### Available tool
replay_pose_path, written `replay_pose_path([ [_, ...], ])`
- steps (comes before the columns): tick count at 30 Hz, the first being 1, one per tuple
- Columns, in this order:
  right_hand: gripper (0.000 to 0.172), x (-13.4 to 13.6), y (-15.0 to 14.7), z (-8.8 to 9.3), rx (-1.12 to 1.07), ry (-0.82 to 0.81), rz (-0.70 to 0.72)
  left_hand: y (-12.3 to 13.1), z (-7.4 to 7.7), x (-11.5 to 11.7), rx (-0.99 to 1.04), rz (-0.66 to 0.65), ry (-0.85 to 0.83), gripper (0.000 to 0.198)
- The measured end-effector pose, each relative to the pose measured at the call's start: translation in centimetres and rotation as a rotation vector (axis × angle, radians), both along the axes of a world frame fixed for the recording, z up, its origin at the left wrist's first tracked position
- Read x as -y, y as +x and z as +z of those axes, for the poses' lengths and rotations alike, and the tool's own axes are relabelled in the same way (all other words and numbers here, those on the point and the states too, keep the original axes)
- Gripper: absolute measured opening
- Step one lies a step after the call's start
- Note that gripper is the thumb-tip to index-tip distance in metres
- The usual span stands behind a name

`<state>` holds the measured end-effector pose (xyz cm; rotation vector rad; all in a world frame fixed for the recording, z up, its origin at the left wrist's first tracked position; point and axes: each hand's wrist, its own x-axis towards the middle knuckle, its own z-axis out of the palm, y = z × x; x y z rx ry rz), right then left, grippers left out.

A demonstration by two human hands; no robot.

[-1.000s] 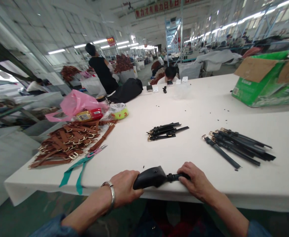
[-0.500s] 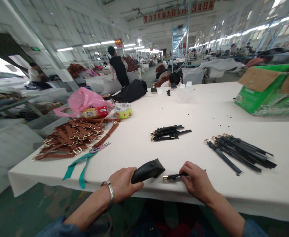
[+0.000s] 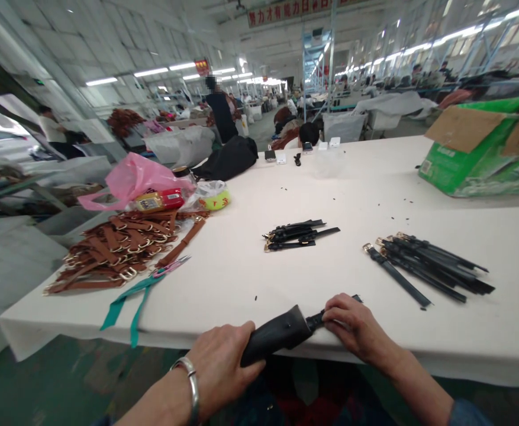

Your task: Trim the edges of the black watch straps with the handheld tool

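Observation:
My left hand (image 3: 223, 361), with a silver bangle at the wrist, is closed around a black, flared, handle-like piece (image 3: 279, 334) with a small round dot on its side; its exact kind I cannot tell. The fingers of my right hand (image 3: 352, 322) pinch a black strap (image 3: 316, 320) at the table's front edge. One end of that strap meets the wide end of the black piece, and its buckle is hidden there. Beyond my hands lies a small pile of black buckled straps (image 3: 301, 235). More black straps (image 3: 432, 266) with gold buckles lie to the right.
Brown straps (image 3: 117, 248) with metal buckles are heaped at the left, beside scissors (image 3: 170, 267) tied with green ribbon (image 3: 128, 302). Behind them are a pink bag (image 3: 137, 177) and a black cloth bundle (image 3: 228, 158). A green carton (image 3: 472, 160) stands at the back right of the white-covered table (image 3: 223, 260).
The black piece has moved right and down in my left hand, and its wide end now covers the strap's buckle end. A small dark bit now shows on the table.

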<state>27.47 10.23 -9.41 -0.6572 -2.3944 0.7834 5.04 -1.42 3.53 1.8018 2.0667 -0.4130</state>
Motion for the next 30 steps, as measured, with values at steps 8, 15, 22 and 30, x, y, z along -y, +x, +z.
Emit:
replay_pose_path([
  [8, 0.016, -0.8, 0.2, 0.4, 0.030, -0.114, -0.067, 1.7, -0.1, -2.2, -0.015, -0.053, -0.009, 0.028],
  [15, 0.028, -1.0, 0.2, 0.4, 0.009, -0.152, -0.035, 1.3, -1.8, -4.2, 0.067, -0.019, 0.029, 0.035],
  [22, 0.026, -1.1, 0.2, 0.4, 0.013, -0.146, 0.013, 0.3, -0.5, -2.6, 0.060, -0.010, -0.044, 0.030],
  [30, 0.017, -1.1, 0.0, 0.4, 0.032, -0.165, 0.012, 1.1, -0.5, -4.1, 0.004, -0.041, -0.036, 0.031],
])
